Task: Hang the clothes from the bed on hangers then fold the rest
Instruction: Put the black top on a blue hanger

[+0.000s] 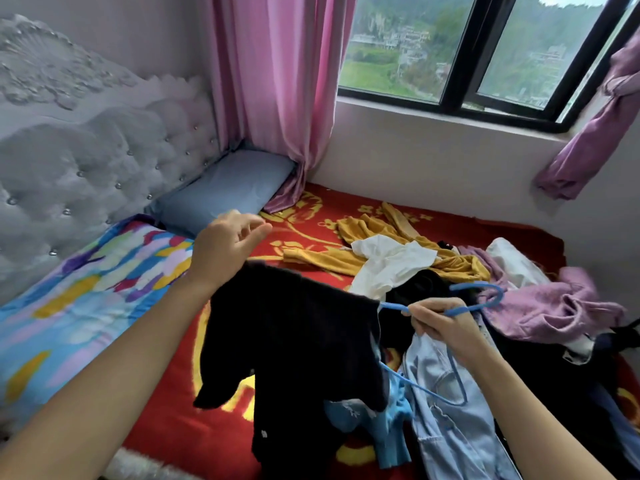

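Observation:
A black garment [298, 341] hangs over a blue hanger [474, 299] above the bed. My right hand [440, 323] grips the hanger near its hook. My left hand [228, 244] is raised at the garment's left shoulder, fingers loosely curled and holding nothing that I can see. Under the hanger lie a light blue denim piece [446, 410] and a bright blue piece [388, 431]. Further back on the bed lie a mustard top [374, 230], a white top [388, 265] and a lilac garment [554, 306].
The bed has a red and yellow blanket [311, 216]. A colourful quilt [86, 299] and a blue pillow [228, 188] lie at the left by the padded headboard [86, 154]. Pink curtain [277, 91], window [485, 53] and wall stand behind.

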`<state>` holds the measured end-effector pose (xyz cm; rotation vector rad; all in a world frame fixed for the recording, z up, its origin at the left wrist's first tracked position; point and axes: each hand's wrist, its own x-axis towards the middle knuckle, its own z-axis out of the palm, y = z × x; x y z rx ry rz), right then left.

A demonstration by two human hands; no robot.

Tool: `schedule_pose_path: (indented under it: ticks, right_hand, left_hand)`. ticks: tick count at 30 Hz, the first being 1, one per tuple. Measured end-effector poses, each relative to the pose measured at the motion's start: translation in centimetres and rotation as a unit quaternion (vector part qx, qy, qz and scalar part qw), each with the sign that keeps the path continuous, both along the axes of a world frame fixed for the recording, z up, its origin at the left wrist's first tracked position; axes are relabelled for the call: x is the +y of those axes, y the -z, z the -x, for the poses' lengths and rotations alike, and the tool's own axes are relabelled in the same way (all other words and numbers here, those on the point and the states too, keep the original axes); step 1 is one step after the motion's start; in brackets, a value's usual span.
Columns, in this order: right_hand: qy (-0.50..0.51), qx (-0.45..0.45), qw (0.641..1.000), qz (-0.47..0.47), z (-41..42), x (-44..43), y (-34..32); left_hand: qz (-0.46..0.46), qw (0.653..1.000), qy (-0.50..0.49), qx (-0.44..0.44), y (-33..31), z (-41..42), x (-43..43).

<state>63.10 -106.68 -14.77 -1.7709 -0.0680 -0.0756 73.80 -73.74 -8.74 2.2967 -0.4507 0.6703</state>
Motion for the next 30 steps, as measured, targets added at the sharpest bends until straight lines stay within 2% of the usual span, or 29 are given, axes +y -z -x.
schedule_pose_path:
  ticks: [2,3,5,6,7,12,14,17,20,23,25,27,29,30]
  right_hand:
    - [0.02,-0.018,1.0,-0.011,-0.5,0.5,-0.7]
    - [0.016,-0.024,1.0,-0.012,-0.6,0.9,-0.9]
    - [0.0,-0.018,1.0,-0.005,-0.9,1.8,-1.0]
    - [0.0,-0.011,1.0,-0.001,-1.0,2.2,-1.1]
    - [0.001,-0.004,1.0,-0.001,-1.0,2.4,-1.3]
    - [0.006,0.007,0.996,-0.089,-1.1,4.0,-3.6]
    - [0.004,0.002,0.997,-0.08,-1.3,6.3,-4.4]
    - [0.008,-0.004,1.0,0.001,-1.6,9.1,-4.6]
    - [0.004,-0.052,0.998,0.042,-2.0,8.8,-5.4]
    - [-0.01,-0.096,0.976,0.195,-2.5,6.1,-5.6]
    - [0.064,-0.148,0.951,0.265,-2.7,4.0,-5.0]
    - [0.222,-0.206,0.904,0.302,-2.8,1.8,-3.8]
    - [0.381,-0.175,0.874,0.245,-2.7,0.3,-2.3]
    - [0.424,-0.128,0.879,0.175,-2.6,0.0,-1.7]
  left_hand:
    - [-0.063,0.998,0.027,-0.007,-0.1,0.3,-1.0]
    - [-0.149,0.987,0.066,0.014,0.1,0.6,-1.8]
    - [-0.344,0.929,0.125,0.061,1.3,1.1,-3.6]
    - [-0.397,0.905,0.134,0.076,1.9,1.4,-4.3]
    - [-0.405,0.901,0.134,0.08,2.3,1.7,-4.8]
    - [-0.311,0.936,0.157,0.052,2.5,3.3,-6.4]
    - [-0.266,0.948,0.166,0.053,2.5,4.2,-7.6]
    - [-0.226,0.954,0.186,0.069,2.9,5.6,-9.4]
    - [-0.169,0.966,0.177,0.086,2.4,5.5,-9.5]
    - [-0.075,0.972,0.183,0.128,1.4,4.6,-8.2]
    - [-0.014,0.975,0.166,0.145,0.7,3.9,-6.6]
    - [0.037,0.978,0.145,0.143,0.1,3.3,-5.2]
    - [0.067,0.98,0.137,0.129,-0.5,2.9,-4.5]
    - [0.08,0.98,0.137,0.122,-0.7,2.8,-4.4]
